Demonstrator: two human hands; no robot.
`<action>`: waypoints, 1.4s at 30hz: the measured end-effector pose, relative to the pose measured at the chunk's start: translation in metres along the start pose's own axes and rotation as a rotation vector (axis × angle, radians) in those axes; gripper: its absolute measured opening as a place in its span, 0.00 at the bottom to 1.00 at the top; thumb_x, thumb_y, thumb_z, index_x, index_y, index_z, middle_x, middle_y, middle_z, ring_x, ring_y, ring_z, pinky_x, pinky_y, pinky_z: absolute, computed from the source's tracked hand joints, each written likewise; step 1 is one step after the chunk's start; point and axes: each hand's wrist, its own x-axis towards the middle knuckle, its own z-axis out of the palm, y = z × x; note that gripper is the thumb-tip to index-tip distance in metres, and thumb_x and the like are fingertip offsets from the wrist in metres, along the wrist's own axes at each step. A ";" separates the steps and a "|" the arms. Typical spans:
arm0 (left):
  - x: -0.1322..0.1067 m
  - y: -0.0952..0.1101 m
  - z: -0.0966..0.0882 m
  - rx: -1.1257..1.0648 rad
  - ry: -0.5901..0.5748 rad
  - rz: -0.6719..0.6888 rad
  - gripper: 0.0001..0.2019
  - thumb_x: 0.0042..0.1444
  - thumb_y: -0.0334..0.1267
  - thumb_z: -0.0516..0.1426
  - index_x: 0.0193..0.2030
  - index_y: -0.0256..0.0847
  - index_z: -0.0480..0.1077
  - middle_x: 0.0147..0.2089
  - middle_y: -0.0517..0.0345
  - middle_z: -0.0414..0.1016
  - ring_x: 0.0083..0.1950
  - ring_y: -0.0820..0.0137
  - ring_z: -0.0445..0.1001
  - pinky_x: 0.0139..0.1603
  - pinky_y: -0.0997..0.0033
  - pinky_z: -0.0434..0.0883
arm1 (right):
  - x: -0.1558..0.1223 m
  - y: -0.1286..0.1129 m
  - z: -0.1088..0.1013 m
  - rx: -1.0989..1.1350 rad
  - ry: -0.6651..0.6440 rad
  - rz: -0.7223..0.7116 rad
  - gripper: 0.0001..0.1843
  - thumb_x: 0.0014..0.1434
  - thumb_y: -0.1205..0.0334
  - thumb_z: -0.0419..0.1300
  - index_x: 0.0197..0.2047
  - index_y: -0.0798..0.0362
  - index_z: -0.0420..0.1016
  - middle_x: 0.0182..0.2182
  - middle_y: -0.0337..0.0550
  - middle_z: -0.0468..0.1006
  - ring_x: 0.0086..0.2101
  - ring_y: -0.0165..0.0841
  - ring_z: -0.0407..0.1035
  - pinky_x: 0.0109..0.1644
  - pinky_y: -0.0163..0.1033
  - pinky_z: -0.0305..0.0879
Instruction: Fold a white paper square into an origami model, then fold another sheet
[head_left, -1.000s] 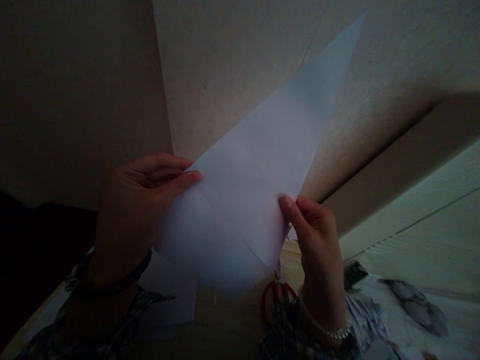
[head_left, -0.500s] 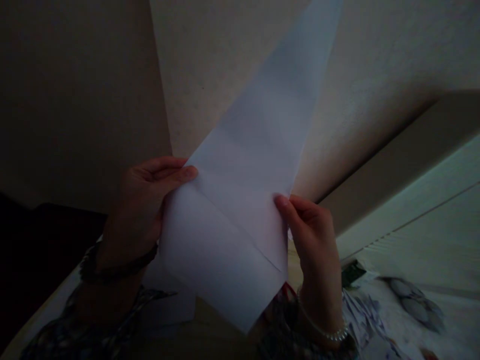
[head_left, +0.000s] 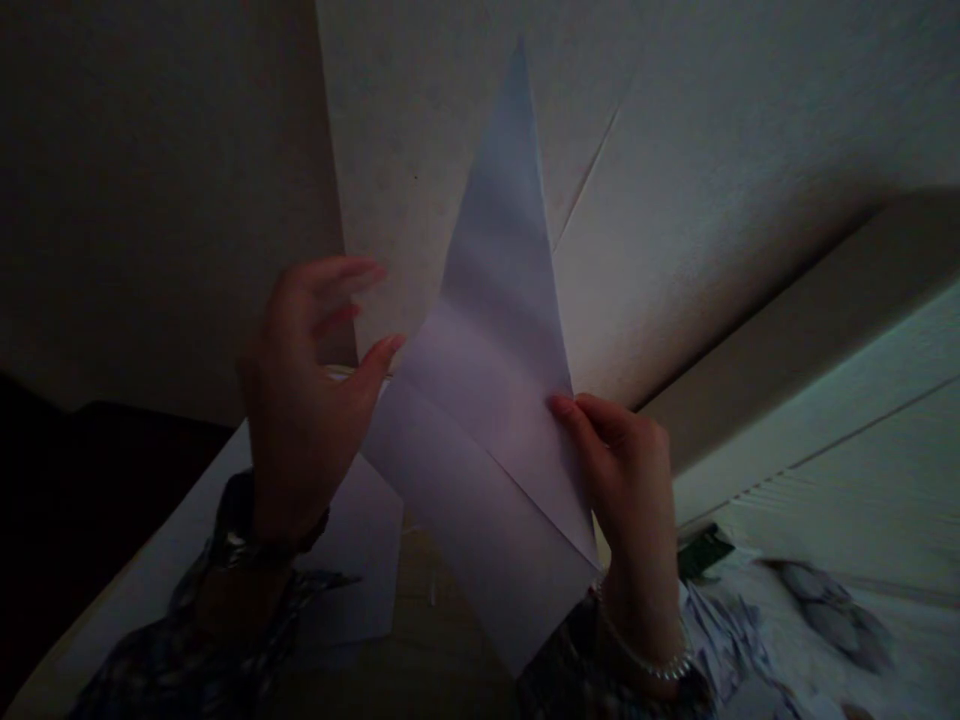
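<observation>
A folded sheet of white paper (head_left: pixel 502 370) hangs in the air in front of me, with a narrow point at its top and a slanting flap edge across its lower half. My right hand (head_left: pixel 619 465) pinches its right edge between thumb and fingers. On the other side, my left hand (head_left: pixel 319 390) is open, its fingers spread and slightly blurred. The left thumb tip is close to the paper's left edge; whether it touches I cannot tell.
Below lies a wooden table (head_left: pixel 424 610) with white paper sheets (head_left: pixel 367 560) on its left part. Crumpled paper strips (head_left: pixel 727 640), a dark green packet (head_left: pixel 705 550) and a grey rounded shape (head_left: pixel 832 610) are at lower right. A pale wall (head_left: pixel 442 110) rises behind.
My left hand has let go of the paper and opened, rising slightly. The paper's top point has swung left and down, while the right hand keeps its pinch.
</observation>
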 end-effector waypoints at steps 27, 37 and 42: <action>-0.019 0.021 0.012 0.348 -0.284 0.627 0.07 0.59 0.30 0.56 0.32 0.44 0.71 0.45 0.65 0.79 0.57 0.62 0.71 0.68 0.41 0.41 | -0.010 -0.020 0.014 -0.233 -0.033 -0.461 0.09 0.63 0.69 0.54 0.37 0.53 0.75 0.35 0.44 0.78 0.36 0.35 0.71 0.41 0.38 0.64; -0.020 0.033 0.010 0.383 -0.261 0.541 0.07 0.56 0.32 0.58 0.28 0.46 0.72 0.48 0.61 0.78 0.58 0.57 0.70 0.62 0.40 0.55 | -0.012 -0.024 0.010 -0.135 0.107 -0.510 0.04 0.62 0.69 0.56 0.36 0.54 0.72 0.33 0.42 0.75 0.36 0.34 0.69 0.39 0.39 0.65; -0.021 0.037 0.008 0.359 -0.264 0.468 0.07 0.54 0.35 0.59 0.26 0.47 0.72 0.50 0.60 0.77 0.60 0.53 0.67 0.61 0.39 0.57 | -0.012 -0.023 0.006 -0.160 0.126 -0.590 0.03 0.61 0.69 0.57 0.35 0.53 0.72 0.32 0.42 0.75 0.35 0.33 0.69 0.37 0.39 0.64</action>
